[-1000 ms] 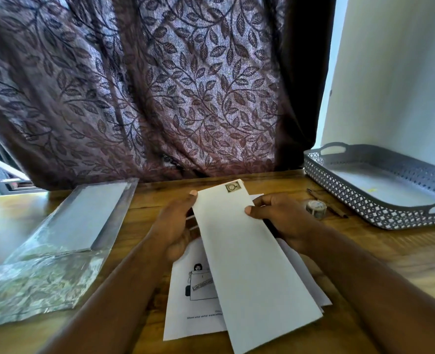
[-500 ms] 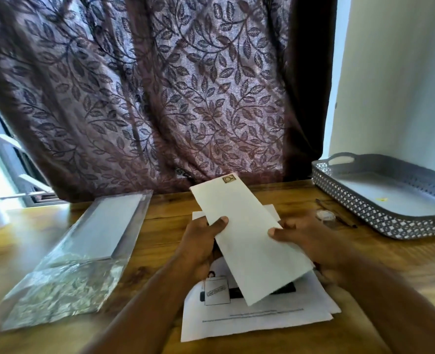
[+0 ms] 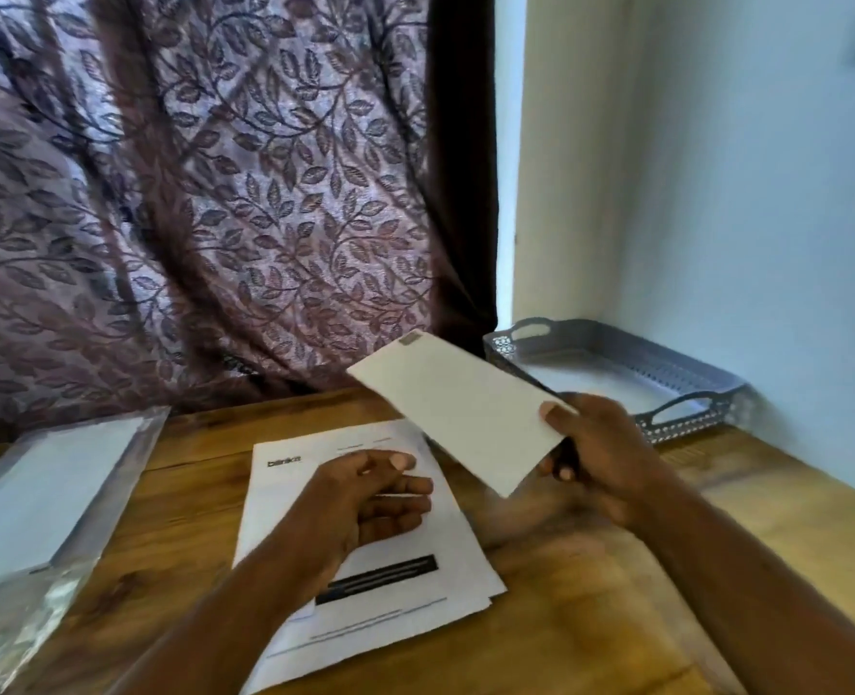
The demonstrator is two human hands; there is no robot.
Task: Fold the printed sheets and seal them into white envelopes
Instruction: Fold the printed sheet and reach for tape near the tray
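A white envelope (image 3: 458, 408) with a small stamp at its far corner is lifted above the table, tilted toward the right. My right hand (image 3: 601, 456) pinches its near end, thumb on top. My left hand (image 3: 370, 499) hovers over the stack of printed sheets (image 3: 405, 584), fingers loosely curled and holding nothing. The top sheet shows a logo and a black bar.
A grey perforated tray (image 3: 686, 388) with handles stands at the back right by the wall. A clear plastic pack of white envelopes (image 3: 39, 494) lies at the left on the wooden table (image 3: 591, 619). A leaf-patterned curtain hangs behind.
My left hand let go of the envelope and dropped over the sheets. My right hand carried the envelope up and to the right, toward the tray. The view swung right.
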